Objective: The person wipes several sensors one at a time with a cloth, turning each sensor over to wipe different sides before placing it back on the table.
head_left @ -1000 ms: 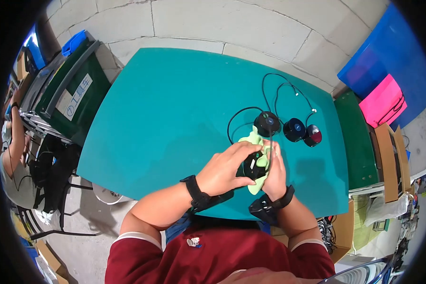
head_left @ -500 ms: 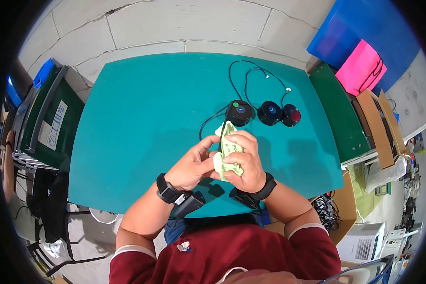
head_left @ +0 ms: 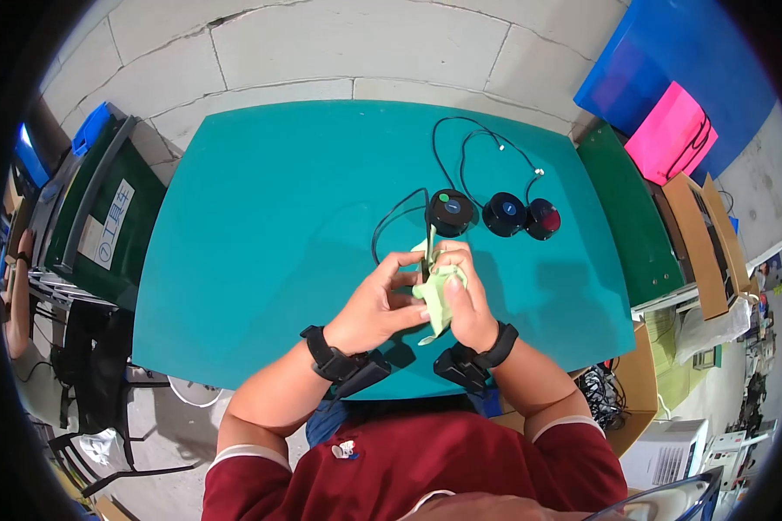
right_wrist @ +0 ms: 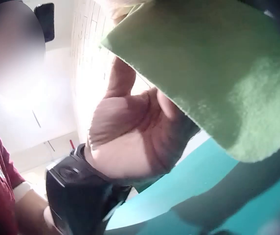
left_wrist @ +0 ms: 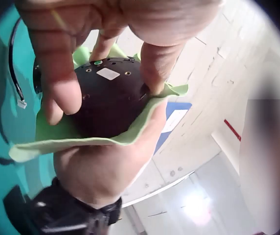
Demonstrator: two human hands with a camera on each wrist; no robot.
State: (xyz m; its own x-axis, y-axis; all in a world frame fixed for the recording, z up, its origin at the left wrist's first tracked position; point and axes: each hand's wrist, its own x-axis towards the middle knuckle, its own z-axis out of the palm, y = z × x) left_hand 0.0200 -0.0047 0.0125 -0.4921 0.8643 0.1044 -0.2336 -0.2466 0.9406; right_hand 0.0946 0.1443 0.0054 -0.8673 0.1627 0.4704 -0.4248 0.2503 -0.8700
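Note:
My left hand [head_left: 369, 313] grips a black round device [left_wrist: 108, 100] by its edges. In the left wrist view its flat face shows a small white label and screw holes. A light green cloth [head_left: 437, 304] covers its other side, and my right hand [head_left: 472, 317] holds the cloth against it, thumb over the folds. In the right wrist view a loose flap of the cloth [right_wrist: 213, 78] hangs across the palm. Beyond both hands, close to the fingertips, sits a similar black round device [head_left: 451, 217] with a green sticker.
Two more black round devices, one with a blue centre [head_left: 504, 214] and one with a reddish top [head_left: 543, 219], stand to the right on the green table [head_left: 261, 226]. Thin black cables [head_left: 462, 156] with white plugs curl behind them. A green tool cart [head_left: 104, 217] borders the left side.
The hands first held the device with its face showing, then turned it as the right fingers closed over the cloth. Now the right thumb lies over the cloth, whose folds have shifted.

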